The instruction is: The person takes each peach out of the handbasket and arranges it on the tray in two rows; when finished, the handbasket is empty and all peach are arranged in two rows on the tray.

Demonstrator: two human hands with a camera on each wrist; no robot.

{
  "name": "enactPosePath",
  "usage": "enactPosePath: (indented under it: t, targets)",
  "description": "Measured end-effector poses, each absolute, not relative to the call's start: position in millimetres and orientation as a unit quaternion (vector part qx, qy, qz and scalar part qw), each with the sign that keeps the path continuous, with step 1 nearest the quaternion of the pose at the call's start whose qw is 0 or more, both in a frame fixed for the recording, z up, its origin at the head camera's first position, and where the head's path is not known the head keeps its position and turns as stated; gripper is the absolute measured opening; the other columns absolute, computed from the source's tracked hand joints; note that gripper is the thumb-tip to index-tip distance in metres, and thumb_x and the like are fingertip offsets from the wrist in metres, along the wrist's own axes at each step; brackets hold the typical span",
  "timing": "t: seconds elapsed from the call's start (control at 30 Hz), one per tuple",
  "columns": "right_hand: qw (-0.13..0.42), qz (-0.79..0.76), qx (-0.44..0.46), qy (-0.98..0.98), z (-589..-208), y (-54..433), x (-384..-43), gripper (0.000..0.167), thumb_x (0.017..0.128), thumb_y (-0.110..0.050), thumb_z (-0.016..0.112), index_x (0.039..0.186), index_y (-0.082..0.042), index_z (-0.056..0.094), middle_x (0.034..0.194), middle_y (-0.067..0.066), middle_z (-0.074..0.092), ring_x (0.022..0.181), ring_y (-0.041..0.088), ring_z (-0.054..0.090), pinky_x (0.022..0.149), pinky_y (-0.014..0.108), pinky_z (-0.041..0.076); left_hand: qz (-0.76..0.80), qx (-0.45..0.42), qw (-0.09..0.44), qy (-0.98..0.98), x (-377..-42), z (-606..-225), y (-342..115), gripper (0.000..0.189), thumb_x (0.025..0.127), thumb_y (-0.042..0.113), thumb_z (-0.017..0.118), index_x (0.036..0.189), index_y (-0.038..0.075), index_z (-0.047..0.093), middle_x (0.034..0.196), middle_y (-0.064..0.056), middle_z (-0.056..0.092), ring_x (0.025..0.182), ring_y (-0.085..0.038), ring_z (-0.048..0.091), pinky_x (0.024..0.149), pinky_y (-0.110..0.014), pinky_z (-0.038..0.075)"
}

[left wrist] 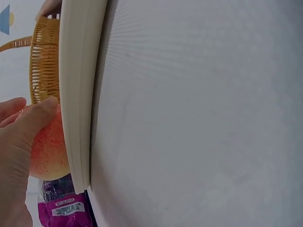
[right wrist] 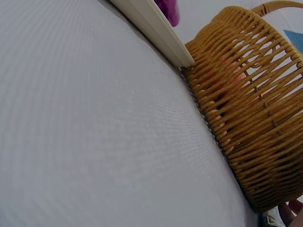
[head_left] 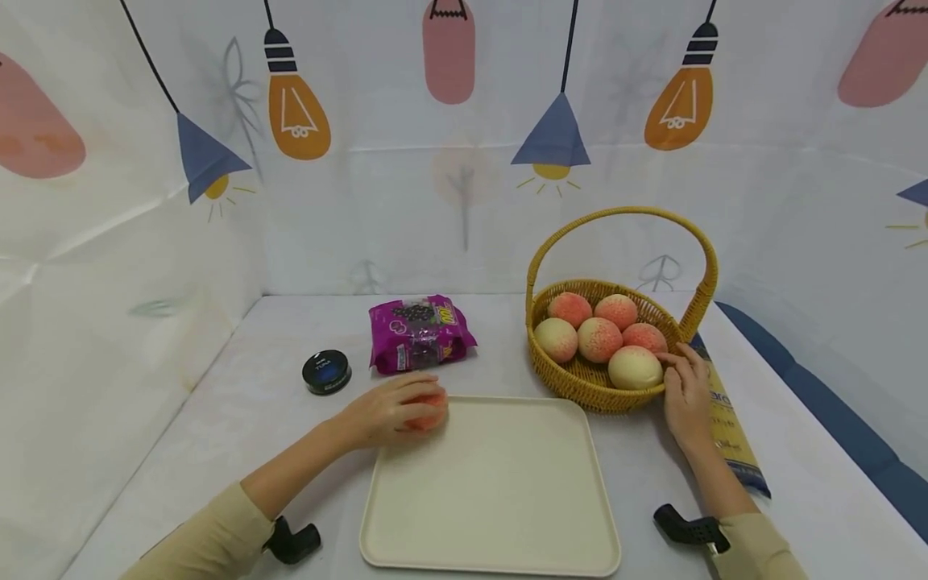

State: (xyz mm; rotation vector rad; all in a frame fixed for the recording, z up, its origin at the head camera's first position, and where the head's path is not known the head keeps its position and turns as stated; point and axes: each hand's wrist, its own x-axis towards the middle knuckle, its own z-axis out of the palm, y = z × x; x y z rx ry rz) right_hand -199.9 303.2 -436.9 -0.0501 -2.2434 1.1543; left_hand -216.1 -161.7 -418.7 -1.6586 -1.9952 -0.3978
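Observation:
In the head view my left hand (head_left: 391,412) holds a reddish peach (head_left: 428,409) at the far left corner of a cream tray (head_left: 493,483). The left wrist view has the thumb against this peach (left wrist: 49,149), just by the tray's rim (left wrist: 78,94). A woven basket (head_left: 580,392) with a tall handle stands beyond the tray's far right corner and bears several peaches (head_left: 600,340), some pink, some pale. At the basket's right edge, my right hand (head_left: 687,399) grips the rim. Only a few of its fingertips (right wrist: 286,213) show in the right wrist view.
Behind the tray lies a purple snack bag (head_left: 420,334). A round black tin (head_left: 326,372) sits to its left. A yellow and blue packet (head_left: 732,427) lies right of the basket, partly behind the right forearm. A patterned white curtain (head_left: 406,201) hangs behind the table.

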Motion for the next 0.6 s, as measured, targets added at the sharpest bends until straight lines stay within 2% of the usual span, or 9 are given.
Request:
enactPosePath:
  t: [0.23,0.43,0.6]
  targets:
    - [0.304,0.432,-0.018,-0.849,-436,303,-200,0.036,0.095,-0.013,0.031,0.112,0.006,0.057,0.141,0.013,0.03,0.132,0.028,0.022,0.106,0.052,0.011,-0.155,-0.605,0.269,-0.733,-215,-412,-157,0.049,0.062,0.03,0.083,0.105,0.011,0.069,0.117,-0.01,0.06,0.115,-0.03,0.049,0.093,-0.04,0.041]
    - [0.308,0.436,-0.01,-0.845,-435,304,-200,0.036,0.095,-0.013,0.032,0.113,0.006,0.057,0.141,0.013,0.03,0.131,0.028,0.022,0.106,0.051,0.011,-0.153,-0.603,0.282,-0.731,-217,-403,-150,0.048,0.061,0.026,0.084,0.105,0.011,0.068,0.12,-0.008,0.057,0.116,-0.028,0.048,0.095,-0.04,0.039]
    - [0.298,0.441,-0.014,-0.846,-435,303,-199,0.037,0.095,-0.013,0.031,0.113,0.006,0.056,0.142,0.013,0.029,0.132,0.028,0.02,0.106,0.052,0.01,-0.141,-0.601,0.276,-0.736,-217,-395,-140,0.05,0.065,0.024,0.082,0.111,0.013,0.066,0.123,-0.008,0.055,0.121,-0.028,0.044,0.098,-0.039,0.037]
